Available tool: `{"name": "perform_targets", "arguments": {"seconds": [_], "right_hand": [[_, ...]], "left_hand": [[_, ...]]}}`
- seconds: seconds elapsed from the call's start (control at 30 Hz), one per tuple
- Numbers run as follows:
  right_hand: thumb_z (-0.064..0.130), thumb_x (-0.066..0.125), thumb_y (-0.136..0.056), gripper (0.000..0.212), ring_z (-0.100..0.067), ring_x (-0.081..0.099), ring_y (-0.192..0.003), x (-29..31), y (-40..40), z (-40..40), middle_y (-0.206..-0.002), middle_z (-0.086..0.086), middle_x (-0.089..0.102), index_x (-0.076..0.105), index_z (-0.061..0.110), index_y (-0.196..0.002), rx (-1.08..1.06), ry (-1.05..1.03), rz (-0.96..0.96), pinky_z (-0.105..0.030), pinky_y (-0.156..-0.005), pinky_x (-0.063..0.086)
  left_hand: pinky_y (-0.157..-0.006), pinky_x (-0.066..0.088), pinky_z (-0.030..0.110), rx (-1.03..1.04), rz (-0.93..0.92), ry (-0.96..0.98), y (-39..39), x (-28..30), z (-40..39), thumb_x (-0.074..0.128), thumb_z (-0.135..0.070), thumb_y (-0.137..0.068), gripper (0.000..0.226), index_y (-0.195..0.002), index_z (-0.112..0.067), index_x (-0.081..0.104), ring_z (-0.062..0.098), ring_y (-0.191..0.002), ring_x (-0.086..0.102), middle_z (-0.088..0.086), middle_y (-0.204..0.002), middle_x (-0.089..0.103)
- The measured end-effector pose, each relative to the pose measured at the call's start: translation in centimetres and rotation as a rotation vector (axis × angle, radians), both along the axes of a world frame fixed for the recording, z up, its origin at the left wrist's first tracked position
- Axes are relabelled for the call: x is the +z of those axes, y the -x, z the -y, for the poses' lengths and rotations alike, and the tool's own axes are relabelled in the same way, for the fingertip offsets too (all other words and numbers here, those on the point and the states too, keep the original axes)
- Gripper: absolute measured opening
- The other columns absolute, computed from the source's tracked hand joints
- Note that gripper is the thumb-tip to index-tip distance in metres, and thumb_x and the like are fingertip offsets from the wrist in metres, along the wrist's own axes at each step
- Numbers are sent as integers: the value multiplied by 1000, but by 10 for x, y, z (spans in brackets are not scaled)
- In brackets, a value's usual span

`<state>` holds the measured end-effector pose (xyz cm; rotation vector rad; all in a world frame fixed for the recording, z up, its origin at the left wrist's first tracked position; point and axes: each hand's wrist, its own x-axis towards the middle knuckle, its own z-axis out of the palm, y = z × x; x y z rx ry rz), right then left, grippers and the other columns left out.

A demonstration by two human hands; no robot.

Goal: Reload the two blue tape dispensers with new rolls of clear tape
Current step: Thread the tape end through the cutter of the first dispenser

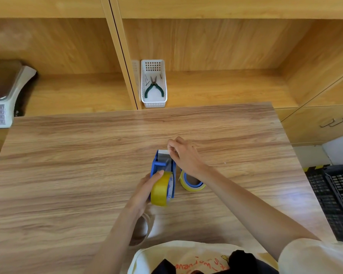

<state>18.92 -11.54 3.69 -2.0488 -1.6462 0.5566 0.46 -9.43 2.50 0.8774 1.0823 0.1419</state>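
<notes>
A blue tape dispenser (160, 165) stands on the wooden table (87, 155) with a yellowish roll of tape (162, 189) mounted in it. My left hand (147, 186) grips the roll and the dispenser from the left, thumb on top of the roll. My right hand (183, 155) pinches the free end of the tape (164, 153) at the dispenser's far end, where the strip is drawn over the front. To the right, partly under my right wrist, lies a second blue dispenser with a yellowish roll (192, 182). An empty cardboard tape core (142, 228) lies under my left forearm.
A white basket (153, 99) holding green-handled pliers (153, 87) sits on the shelf behind the table. A weighing scale (2, 103) stands at the far left. Black plastic crates (337, 198) stand to the right of the table. A cream bag (186, 258) lies at the near edge.
</notes>
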Motion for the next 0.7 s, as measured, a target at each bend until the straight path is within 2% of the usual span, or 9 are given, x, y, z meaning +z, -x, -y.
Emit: {"name": "perform_targets", "arguments": {"seconds": [0.07,0.13,0.2,0.3,0.4,0.53,0.6,0.7], "right_hand": [[8,51,-94,7,-25,55,-64,0,-1,-1,-89,-2,53,51,14,-90,7,13,31,-33,-54,41],[8,50,-95,9,-25,53,-63,0,-2,-2,-89,-3,53,50,15,-89,12,33,42,-29,-51,35],[10,47,-96,10,-27,54,-64,1,-3,-3,-89,-5,54,48,17,-89,-8,51,32,-32,-53,36],[10,46,-96,11,-28,55,-65,2,-2,-5,-87,-6,55,50,16,-89,-63,68,-7,-37,-58,42],[8,45,-96,10,-26,53,-64,2,-1,-5,-83,-4,53,50,14,-90,-79,66,-8,-32,-56,36],[12,43,-99,10,-23,47,-57,5,0,-5,-83,-5,54,50,12,-93,-48,30,43,-27,-47,30],[13,42,-100,10,-23,45,-55,5,-1,-5,-81,-6,54,49,12,-93,-38,26,56,-30,-47,30],[12,42,-100,13,-19,39,-51,3,-4,-6,-76,-3,48,42,17,-88,-59,46,56,-31,-51,30]], "left_hand": [[-82,58,37,-13,9,18,0,-1,1,63,-43,-93,39,-121,-17,68,22,-96,76,6,-106,80],[-86,59,41,-22,23,26,2,-2,1,62,-42,-94,38,-122,-17,68,24,-100,75,7,-109,79],[-92,57,44,-26,32,32,4,-3,2,63,-41,-94,39,-123,-16,67,26,-105,73,8,-112,78],[-92,57,43,-23,40,38,6,-4,2,64,-38,-93,37,-124,-17,66,25,-105,73,7,-112,78],[-95,56,45,-19,27,50,7,-6,0,66,-40,-91,42,-126,-16,66,27,-109,71,8,-114,77],[-96,55,46,51,-18,60,1,-2,0,62,-45,-93,36,-117,-20,70,28,-104,72,8,-107,79],[-95,56,44,51,-35,52,-3,1,0,61,-50,-92,37,-112,-21,72,27,-100,74,8,-104,80],[-89,58,41,17,-34,32,-7,3,1,63,-45,-92,40,-117,-15,71,28,-99,74,10,-106,79]]}}
